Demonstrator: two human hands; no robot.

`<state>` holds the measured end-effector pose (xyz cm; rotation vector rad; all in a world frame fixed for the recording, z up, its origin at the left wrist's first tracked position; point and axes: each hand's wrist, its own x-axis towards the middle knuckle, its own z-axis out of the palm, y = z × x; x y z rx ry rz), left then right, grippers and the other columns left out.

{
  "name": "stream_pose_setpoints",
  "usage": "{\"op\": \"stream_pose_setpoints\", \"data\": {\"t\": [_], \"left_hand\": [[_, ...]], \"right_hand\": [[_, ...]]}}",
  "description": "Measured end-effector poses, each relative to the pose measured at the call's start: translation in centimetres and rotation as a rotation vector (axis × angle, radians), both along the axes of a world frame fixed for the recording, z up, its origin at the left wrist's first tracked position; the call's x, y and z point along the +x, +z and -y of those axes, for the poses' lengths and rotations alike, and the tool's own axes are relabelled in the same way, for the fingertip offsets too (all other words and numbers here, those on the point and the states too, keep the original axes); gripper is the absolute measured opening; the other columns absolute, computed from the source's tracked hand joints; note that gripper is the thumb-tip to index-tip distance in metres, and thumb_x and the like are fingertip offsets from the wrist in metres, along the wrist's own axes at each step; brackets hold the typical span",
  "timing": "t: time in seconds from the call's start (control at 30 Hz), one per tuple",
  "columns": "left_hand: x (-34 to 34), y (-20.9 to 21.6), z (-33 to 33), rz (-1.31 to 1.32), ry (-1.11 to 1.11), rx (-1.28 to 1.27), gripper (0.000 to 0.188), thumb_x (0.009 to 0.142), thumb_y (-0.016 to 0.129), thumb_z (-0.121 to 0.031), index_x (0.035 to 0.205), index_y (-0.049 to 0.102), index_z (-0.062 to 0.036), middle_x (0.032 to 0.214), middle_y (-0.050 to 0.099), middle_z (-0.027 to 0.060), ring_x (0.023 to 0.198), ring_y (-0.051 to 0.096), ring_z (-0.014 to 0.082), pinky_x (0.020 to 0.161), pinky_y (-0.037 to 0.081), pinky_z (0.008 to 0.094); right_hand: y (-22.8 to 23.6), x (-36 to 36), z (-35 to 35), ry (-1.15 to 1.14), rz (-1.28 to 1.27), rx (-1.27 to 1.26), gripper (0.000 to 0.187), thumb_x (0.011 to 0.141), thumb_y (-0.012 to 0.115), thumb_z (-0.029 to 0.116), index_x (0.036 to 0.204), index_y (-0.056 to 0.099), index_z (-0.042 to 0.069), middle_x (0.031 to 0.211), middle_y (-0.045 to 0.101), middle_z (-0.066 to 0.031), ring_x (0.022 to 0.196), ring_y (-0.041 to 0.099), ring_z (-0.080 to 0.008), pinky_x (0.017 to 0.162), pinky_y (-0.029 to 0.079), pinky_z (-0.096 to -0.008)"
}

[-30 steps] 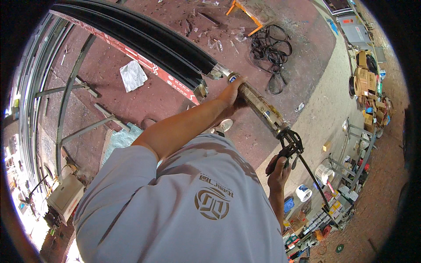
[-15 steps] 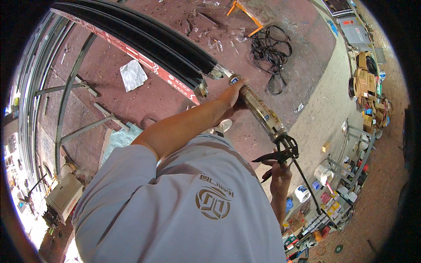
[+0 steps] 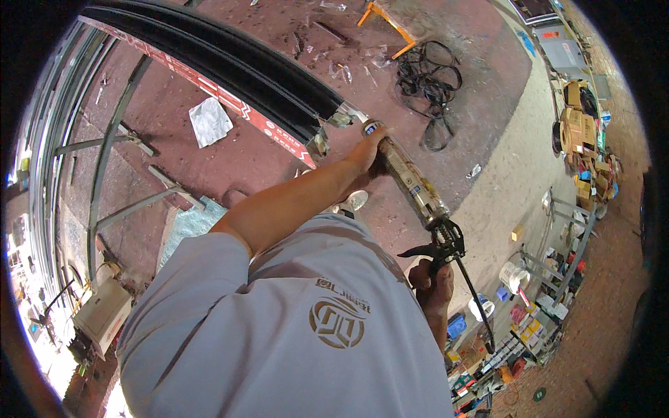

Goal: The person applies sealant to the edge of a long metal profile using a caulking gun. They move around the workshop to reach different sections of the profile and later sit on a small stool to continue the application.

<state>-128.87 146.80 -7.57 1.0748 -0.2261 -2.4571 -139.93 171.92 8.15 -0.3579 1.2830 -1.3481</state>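
Note:
A caulking gun (image 3: 411,180) with a clear-walled barrel slants across the middle, its nozzle end at the cut end of a long black metal profile (image 3: 230,63). My left hand (image 3: 369,151) is wrapped round the front of the barrel. At the black handle and trigger (image 3: 440,242) my right hand (image 3: 433,282) grips, fingers partly hidden behind the handle. The thin push rod (image 3: 476,298) sticks out behind it toward the lower right. Red and white printed film (image 3: 275,132) covers the near side of the profile.
Metal rack bars (image 3: 104,153) stand at the left. A white sheet (image 3: 210,122) and coiled black straps (image 3: 431,83) lie on the reddish floor, with an orange trestle (image 3: 390,31) beyond. Cardboard boxes (image 3: 580,132) and a white bucket (image 3: 514,276) line the right side.
The rear of the caulking gun and my right hand have swung slightly left, and the push rod points more steeply down. My left hand keeps its place on the barrel.

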Motion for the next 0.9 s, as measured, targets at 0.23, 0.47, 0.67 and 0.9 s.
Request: {"op": "stream_pose_setpoints", "data": {"t": [0.23, 0.47, 0.67, 0.9], "left_hand": [[0.0, 0.1, -0.1, 0.032, -0.04, 0.027, 0.05, 0.089, 0.055, -0.059, 0.097, 0.059, -0.0098, 0.083, 0.066, 0.0079, 0.074, 0.068, 0.0227, 0.074, 0.059, 0.0373], [-0.1, 0.6, -0.6, 0.022, -0.052, 0.017, 0.05, 0.091, 0.053, -0.059, 0.095, 0.058, -0.0098, 0.084, 0.065, 0.0076, 0.072, 0.067, 0.0229, 0.072, 0.057, 0.037], [-0.8, 0.7, -0.6, -0.022, 0.038, 0.046, 0.048, 0.091, 0.055, -0.057, 0.097, 0.058, -0.0091, 0.085, 0.065, 0.0082, 0.074, 0.066, 0.0228, 0.071, 0.056, 0.037], [-1.9, 0.8, -1.9, -0.051, 0.102, -0.02, 0.062, 0.087, 0.055, -0.07, 0.101, 0.057, -0.0097, 0.088, 0.064, 0.0069, 0.079, 0.066, 0.0213, 0.075, 0.056, 0.0362]], "right_hand": [[0.4, -1.4, 0.5, 0.012, 0.041, -0.004, 0.058, 0.093, 0.061, 0.051, 0.116, 0.053, -0.001, 0.061, 0.037, 0.0028, 0.05, 0.031, -0.0087, 0.049, 0.023, -0.0273], [1.0, -2.2, 0.7, 0.032, 0.024, 0.012, 0.058, 0.094, 0.059, 0.052, 0.115, 0.052, -0.001, 0.059, 0.037, 0.0028, 0.049, 0.03, -0.008, 0.048, 0.022, -0.026], [0.9, -2.8, 1.2, 0.041, 0.005, 0.018, 0.063, 0.092, 0.06, 0.056, 0.115, 0.052, -0.002, 0.059, 0.036, 0.0023, 0.049, 0.029, -0.0078, 0.048, 0.022, -0.0259], [0.0, -6.6, 0.2, 0.198, -0.341, 0.056, 0.06, 0.093, 0.061, 0.051, 0.123, 0.053, 0.0, 0.064, 0.046, 0.0011, 0.052, 0.037, -0.0076, 0.05, 0.029, -0.0241]]}}
